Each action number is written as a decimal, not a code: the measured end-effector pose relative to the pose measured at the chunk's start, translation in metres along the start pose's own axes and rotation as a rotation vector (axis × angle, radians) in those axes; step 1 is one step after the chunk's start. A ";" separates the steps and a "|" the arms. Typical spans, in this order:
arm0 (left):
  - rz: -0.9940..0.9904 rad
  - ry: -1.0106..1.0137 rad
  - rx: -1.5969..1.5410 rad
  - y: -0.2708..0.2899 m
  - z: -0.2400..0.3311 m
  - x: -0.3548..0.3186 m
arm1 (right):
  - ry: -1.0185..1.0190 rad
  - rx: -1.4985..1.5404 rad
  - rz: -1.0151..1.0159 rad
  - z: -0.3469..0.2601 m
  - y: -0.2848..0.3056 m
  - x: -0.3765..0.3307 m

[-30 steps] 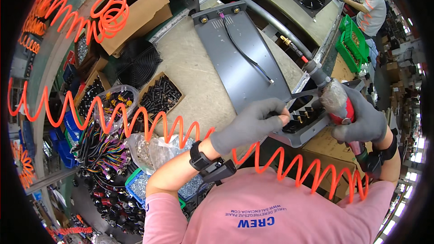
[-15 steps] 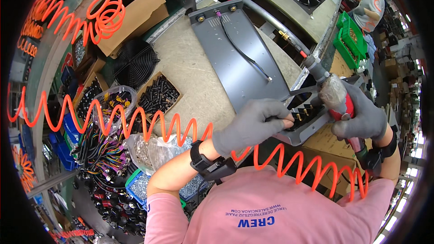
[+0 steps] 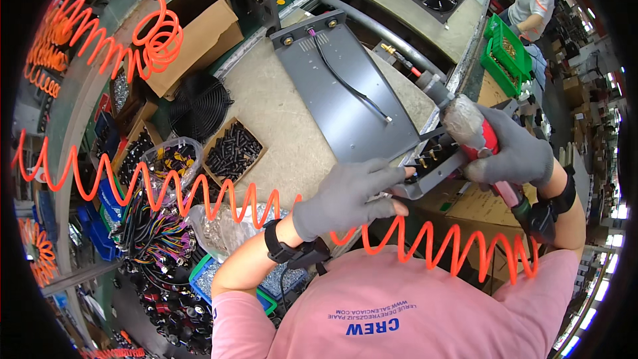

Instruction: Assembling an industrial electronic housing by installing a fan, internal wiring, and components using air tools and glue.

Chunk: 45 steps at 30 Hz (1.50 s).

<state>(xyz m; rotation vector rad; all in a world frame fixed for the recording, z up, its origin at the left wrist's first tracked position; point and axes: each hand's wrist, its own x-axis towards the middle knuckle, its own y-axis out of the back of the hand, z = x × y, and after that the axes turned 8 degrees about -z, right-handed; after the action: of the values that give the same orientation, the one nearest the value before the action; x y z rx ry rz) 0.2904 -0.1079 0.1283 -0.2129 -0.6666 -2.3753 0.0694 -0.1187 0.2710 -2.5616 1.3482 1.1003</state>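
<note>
My right hand (image 3: 515, 153), in a grey glove, is wrapped round a red power screwdriver (image 3: 488, 134) with a clear wrapping on its body. A brass-coloured tip (image 3: 391, 50) ends its long shaft, which points to the far left over the bench. My gloved left hand (image 3: 355, 196), with bare thumb and fingertip, has its finger and thumb on either side of the near corner of a grey metal bracket (image 3: 432, 176). Small brass-coloured fittings (image 3: 430, 154) stand in the bracket. Beyond it lies a large grey metal panel (image 3: 345, 93) with a black cable (image 3: 342, 80) on it.
An orange coiled hose (image 3: 226, 199) stretches across in front of me. At left are a box of black parts (image 3: 232, 151), a black fan guard (image 3: 199, 103) and wire bundles (image 3: 156, 229). Green bins (image 3: 505, 56) stand far right, near another person (image 3: 531, 3).
My left hand has drawn back from the fittings to the bracket's near corner, and its finger and thumb have parted. The screwdriver has shifted left in my right hand. The whole view has shifted slightly.
</note>
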 end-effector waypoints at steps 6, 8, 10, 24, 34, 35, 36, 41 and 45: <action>0.049 0.097 0.283 -0.006 0.014 0.006 | 0.055 0.016 -0.002 0.013 0.001 0.003; 0.072 0.182 0.059 -0.011 0.012 0.005 | 0.067 0.001 -0.015 0.019 0.003 0.004; 0.086 0.269 -0.169 -0.011 0.017 0.006 | 0.088 -0.047 -0.014 0.021 0.003 0.006; 0.063 0.230 0.149 -0.012 0.016 0.010 | 0.124 -0.234 0.124 0.022 0.004 0.009; 0.165 0.255 -0.002 -0.022 0.004 0.001 | 0.578 0.253 0.300 0.056 -0.039 -0.019; 0.163 0.255 0.005 -0.023 0.001 0.003 | 0.558 0.206 0.314 0.054 -0.043 -0.037; 0.152 0.280 -0.010 -0.023 -0.001 0.002 | 0.537 0.166 0.317 0.055 -0.050 -0.054; 0.169 0.312 0.004 -0.023 0.008 0.007 | 0.262 0.009 0.179 0.101 -0.080 -0.098; 0.154 0.274 0.001 -0.026 -0.002 0.013 | 0.173 -0.011 0.154 0.138 -0.104 -0.096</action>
<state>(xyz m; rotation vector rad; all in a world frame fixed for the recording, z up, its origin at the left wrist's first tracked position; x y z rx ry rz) 0.2637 -0.0995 0.1199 0.0602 -0.5026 -2.2023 0.0321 0.0608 0.1975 -2.6526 1.6060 0.9244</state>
